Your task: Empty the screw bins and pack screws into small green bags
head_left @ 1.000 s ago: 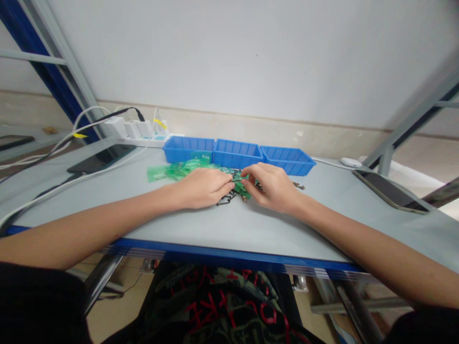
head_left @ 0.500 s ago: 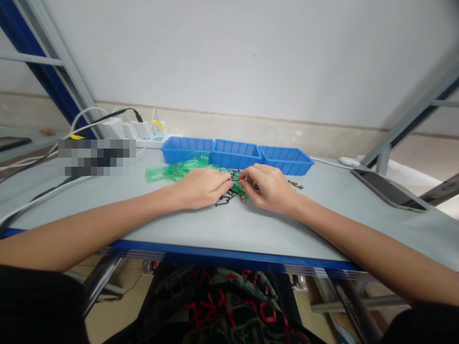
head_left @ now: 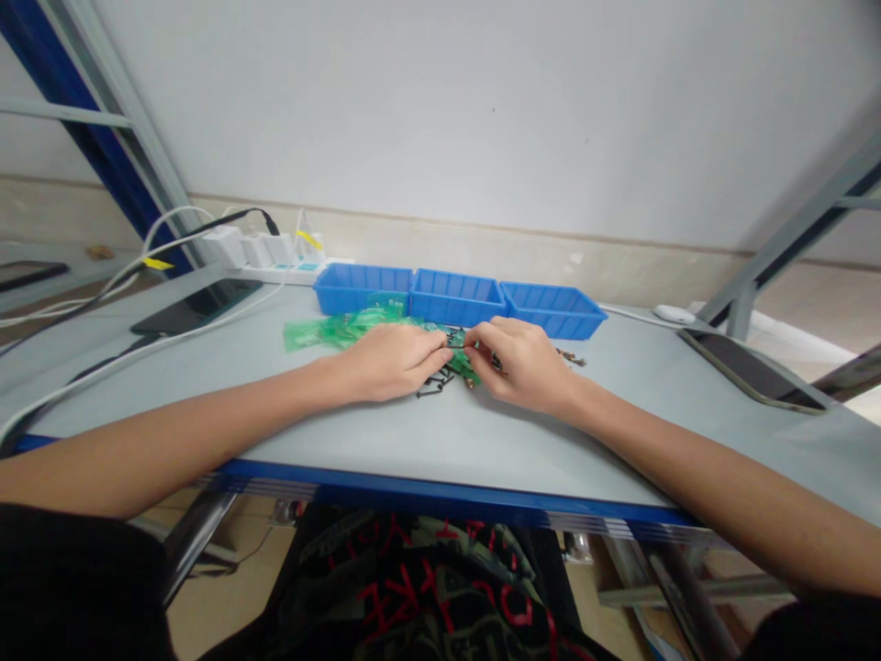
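Above the middle of the table my left hand [head_left: 394, 362] and my right hand [head_left: 523, 364] face each other, fingertips nearly meeting. Between them is a thin dark screw [head_left: 456, 346], one end pinched by each hand. Its ends are hidden in the fingers. Below and behind the fingertips lies a heap of black screws [head_left: 431, 389], partly covered by my hands. Green plastic bags [head_left: 344, 328] lie crumpled behind my left hand. Several brass-coloured pieces [head_left: 571, 358] lie just right of my right hand, too small to make out well.
Three blue bins stand in a row along the wall: left [head_left: 364, 292], middle [head_left: 458, 299], right [head_left: 554, 312]. A phone [head_left: 199, 306] lies at left by cables and a power strip [head_left: 282, 273]. Another phone [head_left: 753, 369] lies at right, near a white device [head_left: 674, 314].
The view has shifted slightly, so everything sits a little further right. Both hands keep almost the same pose around the dark screw.
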Demonstrator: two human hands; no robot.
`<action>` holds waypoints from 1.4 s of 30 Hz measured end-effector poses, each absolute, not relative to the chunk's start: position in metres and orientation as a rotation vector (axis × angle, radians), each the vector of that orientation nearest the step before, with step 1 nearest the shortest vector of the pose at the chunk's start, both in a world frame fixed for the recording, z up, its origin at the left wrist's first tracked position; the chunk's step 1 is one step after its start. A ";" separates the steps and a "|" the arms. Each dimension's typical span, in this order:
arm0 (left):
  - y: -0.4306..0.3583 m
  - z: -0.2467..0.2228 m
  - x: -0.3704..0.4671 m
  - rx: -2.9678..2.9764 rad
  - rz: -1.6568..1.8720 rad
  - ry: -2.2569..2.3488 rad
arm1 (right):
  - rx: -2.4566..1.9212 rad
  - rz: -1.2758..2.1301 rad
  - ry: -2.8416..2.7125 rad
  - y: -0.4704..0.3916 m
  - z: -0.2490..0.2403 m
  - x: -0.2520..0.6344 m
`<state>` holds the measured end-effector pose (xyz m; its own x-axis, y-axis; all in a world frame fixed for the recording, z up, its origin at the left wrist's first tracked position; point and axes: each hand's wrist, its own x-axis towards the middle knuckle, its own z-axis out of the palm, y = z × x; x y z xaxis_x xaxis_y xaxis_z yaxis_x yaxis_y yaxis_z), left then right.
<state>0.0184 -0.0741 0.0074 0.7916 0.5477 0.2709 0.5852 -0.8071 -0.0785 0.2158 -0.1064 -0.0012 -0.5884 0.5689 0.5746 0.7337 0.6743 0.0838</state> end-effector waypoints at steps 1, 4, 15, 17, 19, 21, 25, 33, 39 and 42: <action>-0.074 0.007 0.019 -2.828 -0.352 -0.896 | -1.004 -0.438 -2.376 -0.107 -0.001 0.216; -0.075 0.006 0.018 -2.839 -0.355 -0.924 | -1.014 -0.467 -2.360 -0.106 0.003 0.218; -0.075 0.007 0.017 -2.919 -0.346 -0.864 | -1.524 -0.655 -2.056 -0.064 0.007 0.270; -0.075 0.007 0.016 -2.931 -0.344 -0.845 | -1.592 -0.660 -2.039 -0.058 0.005 0.276; -0.075 0.007 0.015 -2.937 -0.342 -0.830 | -1.629 -0.671 -2.034 -0.055 0.003 0.278; -0.075 0.007 0.015 -2.945 -0.338 -0.815 | -1.656 -0.695 -2.030 -0.054 0.002 0.277; -0.074 0.008 0.015 -2.965 -0.331 -0.790 | -1.708 -0.743 -2.009 -0.054 0.001 0.272; -0.074 0.008 0.014 -2.977 -0.323 -0.774 | -1.783 -0.772 -1.982 -0.056 0.002 0.269; -0.074 0.009 0.014 -2.979 -0.317 -0.772 | -1.756 -0.746 -1.975 -0.057 0.003 0.268; -0.074 0.009 0.014 -2.969 -0.309 -0.774 | -1.674 -0.730 -1.986 -0.056 0.003 0.269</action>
<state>0.0143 -0.0744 0.0093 0.8540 0.4772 0.2072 0.4887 -0.8724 -0.0053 0.2691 -0.0560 0.0028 -0.1707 0.7531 0.6353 0.9853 0.1280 0.1131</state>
